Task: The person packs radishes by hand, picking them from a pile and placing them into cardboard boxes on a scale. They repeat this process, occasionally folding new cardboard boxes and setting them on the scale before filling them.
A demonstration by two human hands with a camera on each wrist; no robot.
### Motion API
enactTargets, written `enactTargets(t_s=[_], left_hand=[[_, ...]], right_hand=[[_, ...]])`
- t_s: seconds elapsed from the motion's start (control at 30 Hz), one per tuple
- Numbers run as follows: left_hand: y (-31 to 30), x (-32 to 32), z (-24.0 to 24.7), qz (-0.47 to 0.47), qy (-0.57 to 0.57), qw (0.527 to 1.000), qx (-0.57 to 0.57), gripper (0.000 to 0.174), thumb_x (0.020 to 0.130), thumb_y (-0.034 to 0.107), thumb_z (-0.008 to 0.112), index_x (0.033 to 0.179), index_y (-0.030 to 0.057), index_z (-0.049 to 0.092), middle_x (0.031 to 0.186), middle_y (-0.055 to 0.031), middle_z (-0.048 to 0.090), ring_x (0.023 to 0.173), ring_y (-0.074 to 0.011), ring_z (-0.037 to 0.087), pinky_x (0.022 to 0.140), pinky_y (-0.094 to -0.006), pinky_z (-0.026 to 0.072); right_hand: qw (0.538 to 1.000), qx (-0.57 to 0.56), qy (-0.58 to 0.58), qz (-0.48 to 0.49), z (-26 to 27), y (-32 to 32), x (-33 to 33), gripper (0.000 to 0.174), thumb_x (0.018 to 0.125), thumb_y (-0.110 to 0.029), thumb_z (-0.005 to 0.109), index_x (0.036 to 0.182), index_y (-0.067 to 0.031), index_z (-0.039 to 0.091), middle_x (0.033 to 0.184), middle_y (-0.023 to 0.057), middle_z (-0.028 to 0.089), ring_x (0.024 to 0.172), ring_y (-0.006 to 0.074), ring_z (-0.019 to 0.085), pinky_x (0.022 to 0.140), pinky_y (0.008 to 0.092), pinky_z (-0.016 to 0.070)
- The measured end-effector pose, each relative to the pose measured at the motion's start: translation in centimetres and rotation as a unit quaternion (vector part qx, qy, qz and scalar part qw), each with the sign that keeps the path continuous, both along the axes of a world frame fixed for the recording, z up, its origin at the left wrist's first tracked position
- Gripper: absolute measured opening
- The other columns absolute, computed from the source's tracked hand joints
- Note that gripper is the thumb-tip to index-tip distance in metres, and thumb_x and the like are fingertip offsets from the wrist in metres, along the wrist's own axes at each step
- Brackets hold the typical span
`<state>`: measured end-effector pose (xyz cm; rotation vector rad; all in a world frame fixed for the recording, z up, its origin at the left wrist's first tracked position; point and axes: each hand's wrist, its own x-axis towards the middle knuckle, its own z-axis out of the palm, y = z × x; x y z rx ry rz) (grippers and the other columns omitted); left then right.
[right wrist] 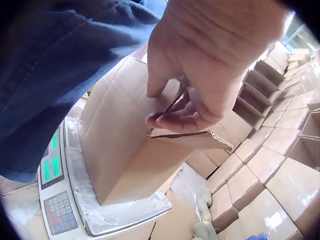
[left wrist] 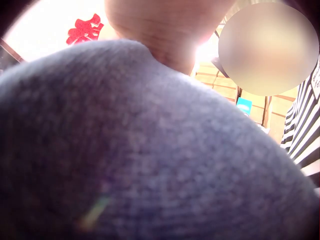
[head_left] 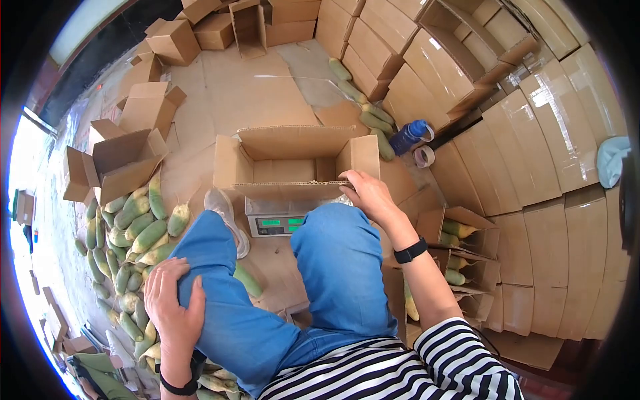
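Note:
An open-topped cardboard box (head_left: 287, 192) sits on a digital scale (head_left: 260, 225) with lit green displays, between and beyond the knees. Bare cardboard shows inside the box. My right hand (head_left: 370, 197) pinches the upper edge of the box at its near right corner. In the right wrist view, the thumb lies on the outer wall of the box (right wrist: 117, 125) and the fingers curl over its edge. My left hand (head_left: 172, 297) rests on the left thigh with fingers straight. The left wrist view is mostly filled by blue-grey cloth (left wrist: 150, 150).
Many green radishes (head_left: 147, 230) lie heaped at the left, beside an open carton (head_left: 127, 160). More radishes (head_left: 373, 120) line the back right, near a blue bottle (head_left: 408, 137) and a tape roll (head_left: 424, 157). Stacked cartons (head_left: 513, 147) wall the right side; small boxes (head_left: 470, 230) there hold radishes.

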<state>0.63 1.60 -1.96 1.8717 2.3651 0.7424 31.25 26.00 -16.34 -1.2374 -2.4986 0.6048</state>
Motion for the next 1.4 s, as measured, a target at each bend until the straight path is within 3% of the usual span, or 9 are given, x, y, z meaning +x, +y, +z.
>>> enactTargets(t_s=[0.3,0.5,0.67,1.0,1.07,1.2,1.27,1.33,1.4], left_hand=[[-0.3,-0.7,-0.1,-0.003,-0.016,1.0,0.02,0.021,0.074,0.007,0.07,0.093,0.0005,0.063,0.099,-0.0155,0.067,0.1,-0.0351,0.063,0.092,-0.0434,0.0464],[-0.8,-1.5,-0.4,-0.009,-0.022,0.999,0.031,0.023,0.072,0.007,0.072,0.092,0.0011,0.063,0.097,-0.0144,0.068,0.099,-0.0339,0.063,0.09,-0.0437,0.047],[-1.2,-2.0,-0.7,0.004,-0.023,0.999,0.044,0.023,0.072,0.008,0.073,0.091,0.0019,0.064,0.097,-0.013,0.068,0.098,-0.0326,0.064,0.09,-0.0434,0.0473],[-1.6,-2.3,-0.9,-0.005,-0.02,0.997,0.069,0.023,0.072,0.009,0.074,0.092,0.0023,0.064,0.097,-0.0114,0.068,0.097,-0.0313,0.064,0.087,-0.0406,0.0486],[-1.7,-2.3,-0.9,-0.007,-0.024,0.997,0.076,0.023,0.072,0.009,0.074,0.092,0.0023,0.064,0.097,-0.0118,0.067,0.097,-0.0314,0.064,0.087,-0.0407,0.0486],[-1.9,-2.2,-1.1,-0.001,-0.023,0.996,0.083,0.023,0.073,0.009,0.074,0.092,0.0021,0.064,0.097,-0.012,0.067,0.097,-0.0316,0.064,0.087,-0.0408,0.0486],[-2.0,-2.1,-1.2,0.003,-0.021,0.996,0.091,0.023,0.073,0.01,0.073,0.093,0.002,0.064,0.098,-0.0124,0.067,0.098,-0.0318,0.064,0.088,-0.041,0.0482],[-2.0,-1.9,-1.3,0.011,-0.02,0.996,0.091,0.023,0.074,0.011,0.073,0.093,0.0019,0.064,0.098,-0.0127,0.067,0.099,-0.0321,0.063,0.088,-0.0413,0.048],[-1.9,-1.7,-1.5,0.016,-0.017,0.995,0.095,0.023,0.074,0.012,0.072,0.093,0.0018,0.064,0.099,-0.0129,0.067,0.099,-0.0323,0.063,0.089,-0.0416,0.0478]], right_hand=[[0.999,-0.009,-0.046,-0.027,0.5,0.2,-0.6,0.028,0.091,-0.023,0.064,0.115,-0.0093,0.057,0.104,0.0157,0.065,0.09,0.0356,0.064,0.076,0.0434,0.052],[0.998,-0.047,-0.038,-0.015,0.6,0.8,-0.6,0.014,0.092,-0.024,0.061,0.099,-0.0124,0.062,0.096,0.013,0.064,0.089,0.0367,0.062,0.075,0.0445,0.0506],[0.997,-0.057,-0.047,0.025,0.6,1.9,-0.8,0.016,0.091,-0.025,0.061,0.097,-0.0097,0.062,0.094,0.0143,0.064,0.089,0.037,0.062,0.074,0.0452,0.0498],[0.996,-0.024,-0.076,-0.026,2.4,0.2,-0.2,0.04,0.089,-0.024,0.066,0.124,-0.0071,0.056,0.114,0.0206,0.064,0.101,0.0375,0.063,0.085,0.0435,0.0503],[0.998,-0.009,-0.034,-0.061,2.2,0.5,1.0,0.041,0.089,-0.022,0.066,0.126,-0.0065,0.057,0.115,0.0198,0.063,0.096,0.0354,0.065,0.084,0.0419,0.0512],[0.995,0.004,0.074,-0.071,3.9,0.4,3.0,0.026,0.093,-0.015,0.061,0.115,-0.0017,0.062,0.103,0.0159,0.067,0.084,0.0227,0.068,0.077,0.0329,0.0529],[0.962,-0.163,0.167,-0.143,6.4,-0.4,3.2,0.025,0.097,-0.018,0.058,0.114,0.0,0.063,0.095,0.0074,0.068,0.085,0.0132,0.064,0.075,0.0278,0.0511],[0.944,-0.207,0.221,-0.133,9.1,-1.4,3.1,0.024,0.098,-0.018,0.057,0.112,0.0002,0.063,0.095,0.0061,0.067,0.084,0.0125,0.063,0.074,0.0263,0.0505],[0.95,-0.197,0.201,-0.137,10.4,-2.8,2.5,0.023,0.097,-0.018,0.058,0.11,0.0004,0.064,0.094,0.005,0.067,0.082,0.0117,0.062,0.074,0.0264,0.0505]])
